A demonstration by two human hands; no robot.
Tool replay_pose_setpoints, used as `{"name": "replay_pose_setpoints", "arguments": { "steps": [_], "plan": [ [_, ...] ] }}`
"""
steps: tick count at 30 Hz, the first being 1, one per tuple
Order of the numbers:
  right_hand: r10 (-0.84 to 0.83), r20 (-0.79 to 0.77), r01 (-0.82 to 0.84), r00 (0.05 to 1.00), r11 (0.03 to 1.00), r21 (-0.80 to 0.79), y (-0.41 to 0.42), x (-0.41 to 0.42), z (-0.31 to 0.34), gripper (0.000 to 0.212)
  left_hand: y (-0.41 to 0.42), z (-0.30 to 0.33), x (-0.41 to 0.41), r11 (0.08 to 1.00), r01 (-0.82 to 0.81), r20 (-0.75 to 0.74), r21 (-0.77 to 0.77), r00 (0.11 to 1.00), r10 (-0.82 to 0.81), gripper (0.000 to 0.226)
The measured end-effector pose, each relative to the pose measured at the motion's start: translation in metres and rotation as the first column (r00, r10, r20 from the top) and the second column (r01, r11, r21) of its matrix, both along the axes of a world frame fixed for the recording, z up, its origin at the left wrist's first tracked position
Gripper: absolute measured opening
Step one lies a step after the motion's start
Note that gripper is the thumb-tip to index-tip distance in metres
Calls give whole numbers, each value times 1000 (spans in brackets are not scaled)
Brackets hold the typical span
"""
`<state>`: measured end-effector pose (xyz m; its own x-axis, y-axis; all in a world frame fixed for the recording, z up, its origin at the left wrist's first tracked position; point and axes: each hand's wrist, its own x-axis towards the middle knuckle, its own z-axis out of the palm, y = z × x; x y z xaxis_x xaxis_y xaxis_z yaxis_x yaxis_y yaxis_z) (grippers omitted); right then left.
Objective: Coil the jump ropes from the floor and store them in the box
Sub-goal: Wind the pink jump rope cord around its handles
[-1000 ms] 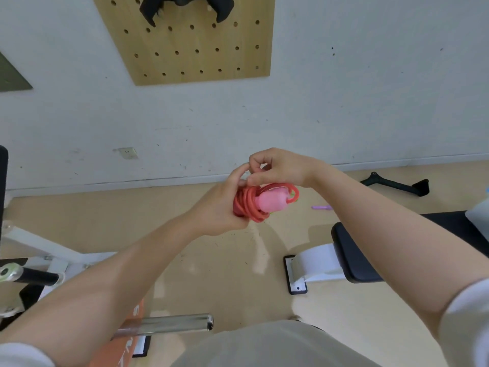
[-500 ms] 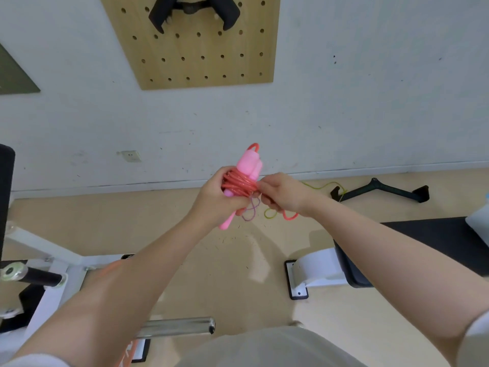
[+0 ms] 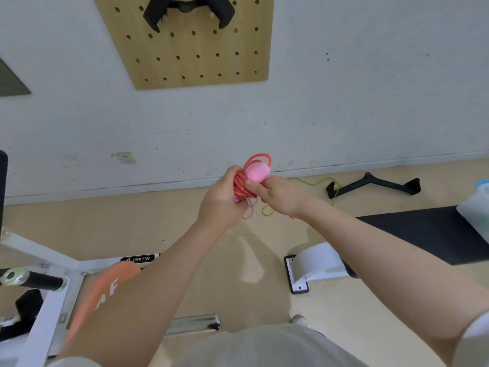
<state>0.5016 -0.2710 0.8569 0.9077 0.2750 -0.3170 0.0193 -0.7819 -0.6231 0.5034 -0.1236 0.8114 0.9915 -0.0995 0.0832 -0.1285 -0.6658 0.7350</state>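
The left hand (image 3: 222, 200) grips the red rope (image 3: 242, 188) coil so its loops cannot spring apart. The right hand (image 3: 280, 196) pinches the coil below the pink handle (image 3: 258, 172), probably to secure it.

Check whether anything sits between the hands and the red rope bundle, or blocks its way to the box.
Nothing between them: the left hand grips the coiled red jump rope and the right hand pinches it beside the pink handle. No box is clearly identifiable, so that path cannot be judged.
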Motion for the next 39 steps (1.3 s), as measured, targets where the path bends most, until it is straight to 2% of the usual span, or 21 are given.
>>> {"name": "replay_pose_setpoints", "arguments": {
  "steps": [4, 8, 11, 14, 16, 18, 19, 21, 23, 24, 26, 28, 31, 34, 35, 39],
  "plan": [
    [-61, 15, 61, 998, 998, 12, 7, -4, -7, 51, 5, -3, -2, 998, 42, -6, 39, 999, -42, 48],
    [-97, 3, 97, 995, 995, 8, 8, -9, -14, 56, 6, -7, -6, 996, 81, -95, 40, 993, -77, 51],
    [-158, -83, 170, 984, 970, 174, 6, -10, -27, 53, 3, -4, -9, 990, 108, -60, 93, 993, -103, 54],
    [-147, -159, 195, 976, 918, 345, -6, -9, -25, 44, 3, 3, -12, 976, 163, -93, 142, 984, -151, 75],
    [-106, -204, 186, 973, 885, 427, -14, -8, -21, 40, 5, 8, -12, 966, 254, -231, 39, 943, -238, 101],
    [-67, -235, 175, 970, 859, 481, -21, -6, -19, 38, 6, 17, -12, 947, 241, -398, -212, 864, -308, 114],
    [-58, -248, 181, 967, 840, 511, -24, -6, -20, 37, 6, 22, -11, 929, 174, -452, -326, 835, -315, 110],
    [-32, -272, 193, 962, 783, 592, -27, -7, -21, 36, 8, 28, -8, 884, 40, -476, -465, 831, -288, 77],
    [37, -266, 150, 963, 747, 648, -28, -8, -22, 36, 12, 28, -5, 839, 24, -470, -543, 820, -327, 44],
    [82, -252, 107, 964, 749, 654, -27, -10, -22, 37, 12, 28, -6, 786, 16, -474, -618, 789, -390, 39],
    [163, -208, -3, 964, 794, 608, -24, -13, -21, 40, 13, 24, -9, 666, -74, -514, -743, 700, -496, 41],
    [210, -167, -99, 963, 857, 505, -21, -15, -20, 42, 12, 23, -15, 625, -111, -520, -772, 675, -523, 41],
    [211, -147, -143, 966, 918, 370, -22, -17, -18, 37, 13, 22, -17, 653, -61, -479, -755, 732, -485, 46],
    [257, -173, -174, 951, 905, 388, -26, -14, -12, 13, 19, 24, -17, 663, 50, -415, -747, 744, -524, 54],
    [285, -185, -194, 940, 897, 398, -27, -13, -9, 11, 21, 25, -17, 671, 62, -412, -739, 746, -524, 54],
    [281, -233, -186, 931, 914, 360, -33, -9, 3, 26, 29, 29, -18, 660, 87, -401, -746, 732, -551, 38]
  ]
}}
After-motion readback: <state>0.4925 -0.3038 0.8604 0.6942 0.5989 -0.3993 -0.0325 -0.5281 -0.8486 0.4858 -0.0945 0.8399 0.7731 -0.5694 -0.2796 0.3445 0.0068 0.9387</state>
